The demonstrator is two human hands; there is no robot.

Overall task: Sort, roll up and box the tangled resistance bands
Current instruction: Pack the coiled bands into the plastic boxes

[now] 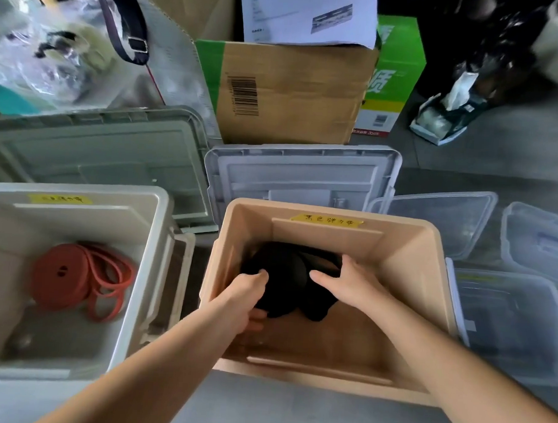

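Both hands are down inside the tan box (pixel 410 249), right in the middle of the floor, and that's where the black bands (pixel 287 275) are, a dark rolled bundle sitting low against the far half of the box. The left hand (pixel 245 302) has a real grip on it: thumb hooked over the top, fingers curled underneath on the near left side. The right hand (pixel 341 287) is flatter, fingers stretched out and laid across the right side of the bundle, thumb spread wide toward the far wall, pressing rather than clutching. A yellow label (pixel 327 220) with handwriting is stuck on the far rim. Over to the left, the white box (pixel 161 238) holds the red bands (pixel 60 275), one tight coil with loose loops trailing off to its right. Two grey lids (pixel 305 171) lie upside down just beyond the boxes, clear plastic tubs (pixel 506 317) sit on the right, and a cardboard box (pixel 292 93) stands at the far side with a tissue pack (pixel 445 113) to its right.
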